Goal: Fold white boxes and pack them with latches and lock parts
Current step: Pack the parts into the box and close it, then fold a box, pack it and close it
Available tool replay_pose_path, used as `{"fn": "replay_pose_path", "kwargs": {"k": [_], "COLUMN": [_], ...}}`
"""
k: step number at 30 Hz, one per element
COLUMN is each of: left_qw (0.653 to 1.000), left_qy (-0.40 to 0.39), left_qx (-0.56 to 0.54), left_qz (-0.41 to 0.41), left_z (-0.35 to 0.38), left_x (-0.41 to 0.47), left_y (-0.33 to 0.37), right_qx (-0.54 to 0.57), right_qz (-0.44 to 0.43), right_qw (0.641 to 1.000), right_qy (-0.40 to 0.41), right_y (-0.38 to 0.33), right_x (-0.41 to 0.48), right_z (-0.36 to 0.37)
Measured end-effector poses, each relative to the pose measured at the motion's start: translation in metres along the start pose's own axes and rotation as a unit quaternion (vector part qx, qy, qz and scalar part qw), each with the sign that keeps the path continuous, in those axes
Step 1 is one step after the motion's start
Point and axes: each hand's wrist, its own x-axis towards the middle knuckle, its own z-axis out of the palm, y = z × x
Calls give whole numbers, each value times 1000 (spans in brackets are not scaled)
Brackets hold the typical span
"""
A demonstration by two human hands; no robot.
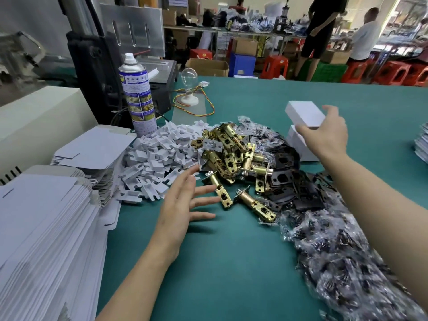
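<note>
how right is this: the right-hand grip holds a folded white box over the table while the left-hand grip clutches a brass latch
No. The head view shows the left-hand grip open, fingers spread beside the brass latches, holding nothing. The right-hand grip does hold the folded white box over the table.

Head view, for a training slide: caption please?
Right hand holds a folded white box above a second box; open left hand hovers beside brass latches.

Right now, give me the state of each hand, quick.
Left hand: open, fingers spread, holding nothing, beside the brass latches.
Right hand: grips a folded white box between thumb and fingers.
</note>
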Motion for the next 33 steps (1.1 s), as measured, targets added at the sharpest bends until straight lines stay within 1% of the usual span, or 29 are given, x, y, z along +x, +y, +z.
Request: {"fn": "replay_pose_path", "kwargs": {"k": [3,6,16,28,33], "left_qw": [1000,1000,999,998,998], "left_qy": [-3,-9,-16,-18,-17], "left_qx": [4,17,37,48,53], "left_qz": [-7,-14,-30,-42,-41], "left_z": [0,0,-1,1,1], "left_x": [1,1,2,2,1], "left_y": [-2,-4,-6,-5,-4], "right_qx": [-56,-103,-81,-167,-177], "right_qz": [34,39,59,25,41], "right_qw": [998,993,994,985,981], "right_qy": [-14,-37,-42,-43,-64], "right_y": [24,41,49,45,45], "right_x": [15,18,36,29,31], "right_z": [11,21,26,23,21]}}
